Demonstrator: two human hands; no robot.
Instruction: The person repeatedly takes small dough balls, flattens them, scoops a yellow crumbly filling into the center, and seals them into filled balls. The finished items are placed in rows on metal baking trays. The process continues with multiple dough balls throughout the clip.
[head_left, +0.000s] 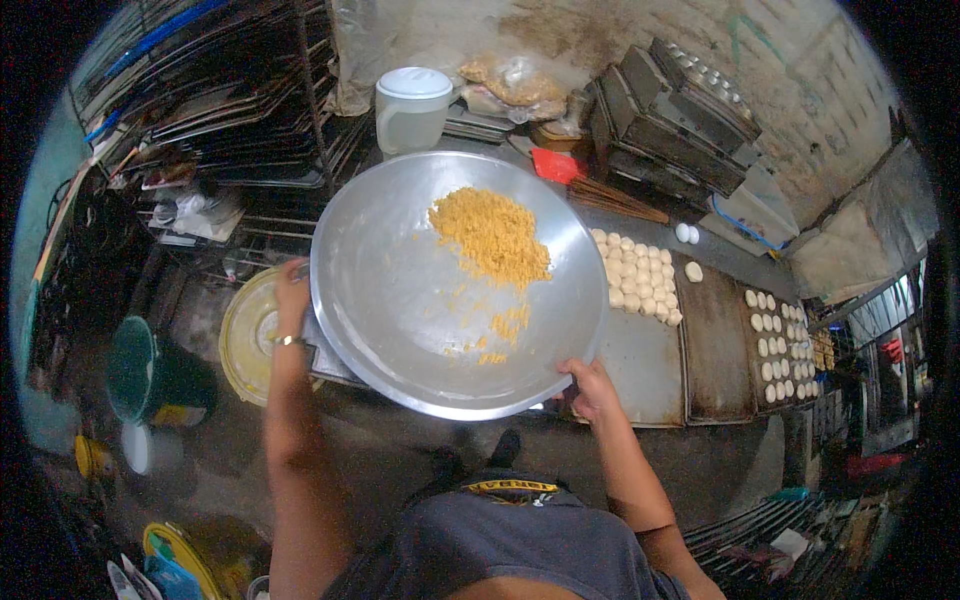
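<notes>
A wide, shallow metal bowl (390, 315) is held in front of me by its rim. Yellow-orange crumbly filling (491, 236) lies heaped towards its far right side, with loose crumbs trailing nearer to me. My left hand (292, 292) grips the bowl's left edge, its fingers partly hidden by the rim. At the near right edge, my right hand (589, 386) has its thumb over the rim and the other fingers underneath. Just right of the bowl, many dough balls (637, 277) sit close together on a metal tray (645, 375).
Beyond the bowl stand a lidded plastic pitcher (412, 112), a red scraper (555, 165) and stacked baking tins (667, 127). More trays (720, 360) extend rightwards, one bearing rows of dough pieces (765, 347). A yellow lid (244, 337) and green bucket (135, 367) are at left.
</notes>
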